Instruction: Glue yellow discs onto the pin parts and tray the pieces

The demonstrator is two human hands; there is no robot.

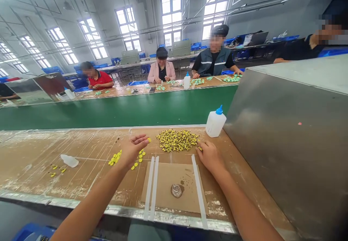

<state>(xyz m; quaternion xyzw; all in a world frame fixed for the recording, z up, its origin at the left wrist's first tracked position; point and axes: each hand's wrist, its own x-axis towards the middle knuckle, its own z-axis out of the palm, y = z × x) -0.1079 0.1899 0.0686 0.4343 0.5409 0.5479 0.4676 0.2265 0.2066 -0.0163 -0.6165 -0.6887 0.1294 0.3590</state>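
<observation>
My left hand [133,149] is raised over the table, its fingers closed on a small yellow disc [149,140]. Several more yellow discs [115,158] lie on the table beneath and beside that wrist. At the right end of a pile of small yellow and dark pieces [176,140] is my right hand [210,155], with a yellow piece at its fingertips. Between my forearms a cardboard sheet [168,172] is held by white tape strips and carries a small round clear dish [176,190].
A white bottle with a blue cap [215,123] stands behind my right hand, beside a large metal housing [272,132]. A small clear bottle [69,160] lies at the left. Beyond the green belt [122,106], several people sit at another table.
</observation>
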